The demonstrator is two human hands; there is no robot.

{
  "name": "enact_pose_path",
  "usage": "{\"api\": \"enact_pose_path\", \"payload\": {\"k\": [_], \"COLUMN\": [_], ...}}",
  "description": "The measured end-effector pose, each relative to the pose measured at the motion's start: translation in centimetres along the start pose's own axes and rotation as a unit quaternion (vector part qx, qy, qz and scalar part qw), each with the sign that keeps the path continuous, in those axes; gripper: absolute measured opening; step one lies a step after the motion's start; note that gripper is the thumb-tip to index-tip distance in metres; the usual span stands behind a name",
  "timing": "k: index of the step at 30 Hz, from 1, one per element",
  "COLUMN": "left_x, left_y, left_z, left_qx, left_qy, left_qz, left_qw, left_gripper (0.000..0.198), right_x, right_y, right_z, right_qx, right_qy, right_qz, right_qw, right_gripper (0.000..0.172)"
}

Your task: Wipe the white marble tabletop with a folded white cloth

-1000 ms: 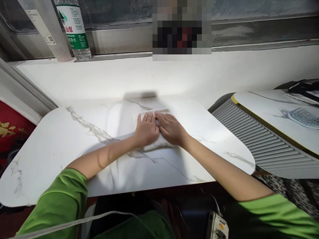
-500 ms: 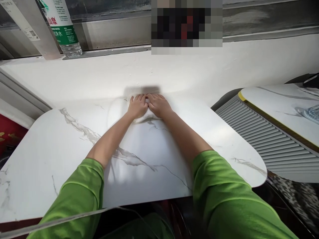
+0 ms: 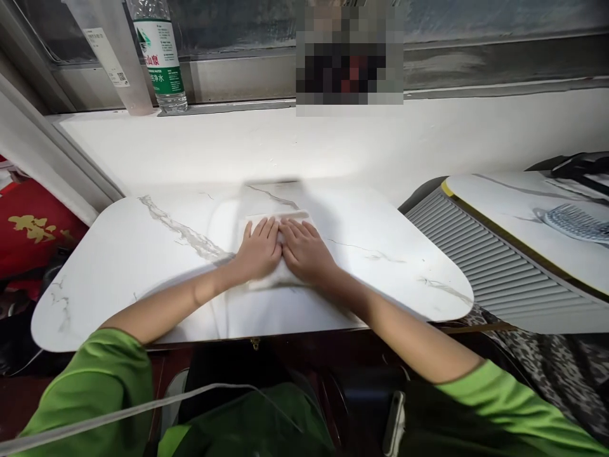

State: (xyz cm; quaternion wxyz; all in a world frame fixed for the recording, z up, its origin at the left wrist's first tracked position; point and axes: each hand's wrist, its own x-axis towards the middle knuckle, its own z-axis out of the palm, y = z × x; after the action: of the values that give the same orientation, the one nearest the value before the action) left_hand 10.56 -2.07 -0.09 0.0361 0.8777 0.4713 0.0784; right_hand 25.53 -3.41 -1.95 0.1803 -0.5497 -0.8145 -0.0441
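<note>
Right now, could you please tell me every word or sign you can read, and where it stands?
"山泉", red, on the water bottle.
"净水", white, on its green band.
"WATER", tiny, above that.
Too small or unclear: the bottle's fine print, the white label on the tall container, the gold mark on the red item.

Bright light is washing over the white table point(image 3: 118, 273) and the wall point(image 3: 266, 146) at twelve o'clock, while the space at six o'clock is lying in dimness. Soft shadows are surrounding the hands point(image 3: 258, 251) and pointing toward twelve. Slight blur is softening the fingers point(image 3: 260, 227); wide-angle distortion is stretching the sleeves point(image 3: 95, 381) at four and eight. Coarse pixelation is masking a patch point(image 3: 349, 60) just past twelve.
</note>
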Motion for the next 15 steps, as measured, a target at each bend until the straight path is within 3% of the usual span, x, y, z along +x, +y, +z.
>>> {"api": "enact_pose_path", "payload": {"k": [4,7,11,15], "left_x": [-6.7,-9.6,-9.7,-6.7], "left_y": [1.0,1.3,0.9,-0.8], "left_z": [-0.3,-0.6,-0.9,-1.0], "left_qx": [0.018,0.026,0.018,0.006], "left_qy": [0.024,0.034,0.018,0.002], "left_qz": [0.032,0.048,0.043,0.017], "left_qw": [0.999,0.998,0.999,1.0], "left_gripper": [0.055,0.054,0.055,0.055], "right_x": [-4.9,-6.5,-5.8,-2.5], "right_y": [-4.6,-6.6,-6.9,-5.6], "right_z": [-1.3,-1.9,-1.9,-0.8], "right_qx": [-0.01,-0.007,0.012,0.03], "right_qy": [0.013,0.009,-0.002,-0.005], "right_qz": [-0.029,-0.041,-0.04,-0.028], "right_qw": [0.999,0.999,0.999,0.999], "right_gripper": [0.05,0.05,0.049,0.046]}}
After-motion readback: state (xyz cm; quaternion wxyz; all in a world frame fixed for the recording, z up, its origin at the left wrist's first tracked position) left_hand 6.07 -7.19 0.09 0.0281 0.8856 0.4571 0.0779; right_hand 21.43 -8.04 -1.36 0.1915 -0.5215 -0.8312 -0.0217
